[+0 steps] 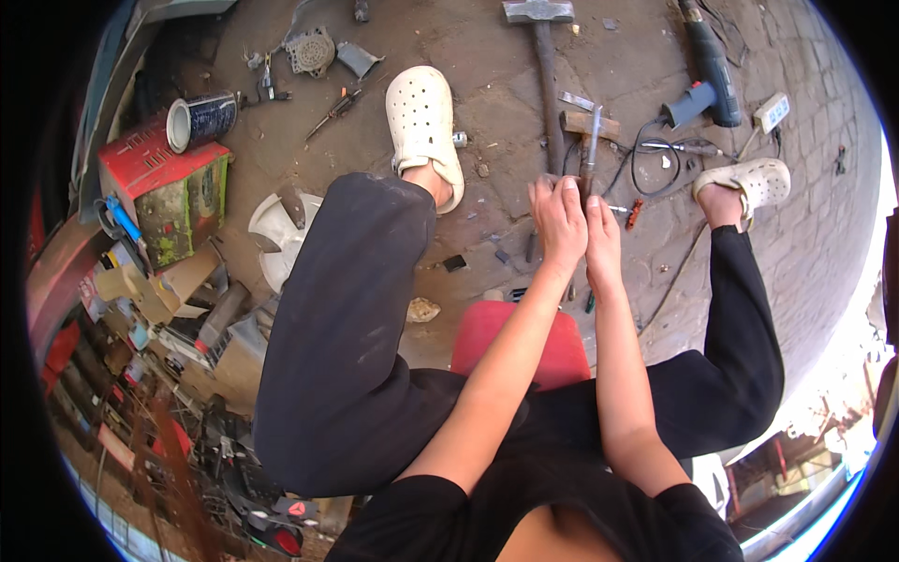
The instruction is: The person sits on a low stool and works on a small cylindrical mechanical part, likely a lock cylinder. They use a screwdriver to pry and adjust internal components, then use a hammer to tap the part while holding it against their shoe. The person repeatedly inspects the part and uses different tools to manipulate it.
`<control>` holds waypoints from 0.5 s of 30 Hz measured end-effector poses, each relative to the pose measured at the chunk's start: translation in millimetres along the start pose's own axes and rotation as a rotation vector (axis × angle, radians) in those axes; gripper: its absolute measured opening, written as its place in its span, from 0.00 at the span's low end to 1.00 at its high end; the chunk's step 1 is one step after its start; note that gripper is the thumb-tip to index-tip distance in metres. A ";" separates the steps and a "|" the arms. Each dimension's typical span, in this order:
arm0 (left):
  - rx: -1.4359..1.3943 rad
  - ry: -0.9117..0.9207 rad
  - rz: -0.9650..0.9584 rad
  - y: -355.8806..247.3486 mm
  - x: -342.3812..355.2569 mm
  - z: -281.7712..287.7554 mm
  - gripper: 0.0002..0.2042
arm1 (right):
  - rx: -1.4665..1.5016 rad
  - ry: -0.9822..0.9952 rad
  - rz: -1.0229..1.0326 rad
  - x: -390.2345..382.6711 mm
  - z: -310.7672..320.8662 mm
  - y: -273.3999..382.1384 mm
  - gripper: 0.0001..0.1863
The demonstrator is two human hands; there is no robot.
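Note:
My left hand (560,223) and my right hand (602,242) are pressed together just right of centre, above the ground. Between them stands a slim tool (592,148) with a silver metal shaft and a brown handle, its shaft pointing away from me. The palms hide the lower handle, and the exact kind of tool is unclear. Both hands are closed around it, fingers bent forward. Just beyond lies a wooden piece (604,127), partly behind the shaft. A small orange-red piece (635,214) rests on the ground beside my right hand.
A long-handled sledgehammer (545,70) lies ahead, with a corded heat gun (712,80) and a white power strip (772,112) to the right. At left are a red metal box (140,159), a can (211,117) and a white fan blade (276,234). A red stool (478,342) is beneath me.

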State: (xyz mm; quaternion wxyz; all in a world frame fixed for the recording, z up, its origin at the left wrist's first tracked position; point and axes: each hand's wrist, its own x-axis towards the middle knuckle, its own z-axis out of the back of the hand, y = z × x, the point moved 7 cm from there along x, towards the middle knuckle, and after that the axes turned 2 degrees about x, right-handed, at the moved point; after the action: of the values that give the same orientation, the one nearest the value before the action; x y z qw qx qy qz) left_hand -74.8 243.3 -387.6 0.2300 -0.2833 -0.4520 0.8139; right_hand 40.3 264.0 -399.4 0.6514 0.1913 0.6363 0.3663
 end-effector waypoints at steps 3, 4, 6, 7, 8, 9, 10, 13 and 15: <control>0.213 -0.003 -0.177 -2.5 17.2 17.2 0.14 | -0.065 -0.015 0.022 4.1 -1.9 2.6 0.16; 0.385 -0.123 -0.146 -1.1 28.3 29.0 0.11 | -0.126 -0.030 -0.050 6.3 4.9 -7.2 0.16; 0.766 -0.186 -0.102 18.1 56.6 55.1 0.15 | -0.102 -0.056 -0.025 0.1 -0.8 -3.9 0.17; 0.986 -0.132 -0.151 27.1 68.5 62.2 0.19 | -0.055 -0.032 -0.033 -3.3 -6.1 -2.7 0.17; 1.127 -0.105 -0.272 42.3 79.9 67.8 0.17 | -0.008 -0.005 -0.039 -6.9 -11.4 -1.2 0.17; 1.224 -0.047 -0.360 53.7 89.2 71.3 0.16 | -0.017 -0.012 -0.020 -8.0 -14.2 -1.3 0.18; 1.313 0.017 -0.456 57.0 95.1 68.1 0.14 | -0.036 -0.007 -0.029 -7.0 -13.2 -5.6 0.19; 1.469 0.203 -0.492 53.7 100.8 51.5 0.09 | -0.098 -0.028 -0.040 -8.9 -2.3 -10.7 0.21; 1.501 0.180 -0.527 51.7 108.1 52.7 0.07 | -0.107 -0.053 -0.023 -16.7 0.6 -1.9 0.21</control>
State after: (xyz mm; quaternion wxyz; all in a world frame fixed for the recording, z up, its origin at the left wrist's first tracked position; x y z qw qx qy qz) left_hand -195.5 254.4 -437.0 0.5794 -0.0014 0.1845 0.7939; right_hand 42.7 250.9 -389.2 0.6816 0.1585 0.6003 0.3872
